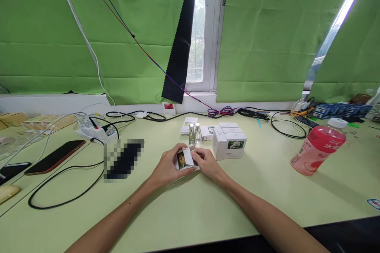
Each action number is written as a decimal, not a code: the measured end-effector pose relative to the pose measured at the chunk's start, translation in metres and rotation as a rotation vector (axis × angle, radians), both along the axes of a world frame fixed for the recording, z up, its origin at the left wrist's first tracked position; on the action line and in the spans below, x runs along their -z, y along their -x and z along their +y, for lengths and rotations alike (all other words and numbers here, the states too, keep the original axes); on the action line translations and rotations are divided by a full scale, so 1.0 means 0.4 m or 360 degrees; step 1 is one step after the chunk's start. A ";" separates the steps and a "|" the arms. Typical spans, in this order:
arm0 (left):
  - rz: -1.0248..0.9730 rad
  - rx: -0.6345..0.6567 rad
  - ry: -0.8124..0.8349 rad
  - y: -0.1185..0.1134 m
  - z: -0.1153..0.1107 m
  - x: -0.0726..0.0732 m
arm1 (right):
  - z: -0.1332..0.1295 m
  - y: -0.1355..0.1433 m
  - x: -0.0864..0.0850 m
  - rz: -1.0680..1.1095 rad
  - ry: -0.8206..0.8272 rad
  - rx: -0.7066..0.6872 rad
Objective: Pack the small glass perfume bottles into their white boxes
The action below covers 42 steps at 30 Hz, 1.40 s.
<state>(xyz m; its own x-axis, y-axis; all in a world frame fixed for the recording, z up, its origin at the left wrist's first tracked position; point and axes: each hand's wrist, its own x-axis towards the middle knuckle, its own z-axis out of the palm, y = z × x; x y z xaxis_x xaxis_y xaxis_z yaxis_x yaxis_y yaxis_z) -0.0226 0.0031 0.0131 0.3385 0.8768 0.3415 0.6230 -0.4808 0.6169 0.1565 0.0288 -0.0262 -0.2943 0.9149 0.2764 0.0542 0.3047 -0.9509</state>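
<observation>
A small white cardboard box (181, 159) with a yellow flower picture is between my hands near the middle of the table. My left hand (168, 166) is wrapped round its left side. The fingers of my right hand (208, 163) are pinched at its right edge, by a raised white flap (188, 155). Just beyond stand two small clear glass bottles (191, 135) with silver caps. To the right of my right hand sit white boxes (221, 147), one with a white flower picture. Behind the bottles lie a white card or flat box (187, 125) and another small box (207, 132).
A pink drink bottle (319, 146) stands on the right. Phones (56, 157), a black cable (67, 205) and a power strip (96, 128) occupy the left. Coiled cables (252, 114) run along the back beneath green blinds (267, 39). Blue boxes (338, 110) sit at the far right.
</observation>
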 end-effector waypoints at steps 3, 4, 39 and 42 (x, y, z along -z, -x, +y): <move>-0.0003 0.0012 -0.0005 -0.001 -0.001 -0.002 | 0.003 0.001 0.005 0.0013 -0.0017 0.0014; -0.0002 0.0014 -0.0009 -0.001 -0.001 -0.002 | 0.004 0.000 0.006 0.0015 -0.0018 0.0017; -0.0222 -0.0026 -0.0092 -0.009 -0.004 -0.001 | 0.007 0.004 -0.003 0.0068 0.0152 0.0396; -0.0246 -0.0053 -0.0108 -0.007 -0.002 0.008 | 0.012 0.005 0.007 0.0062 0.0160 0.0393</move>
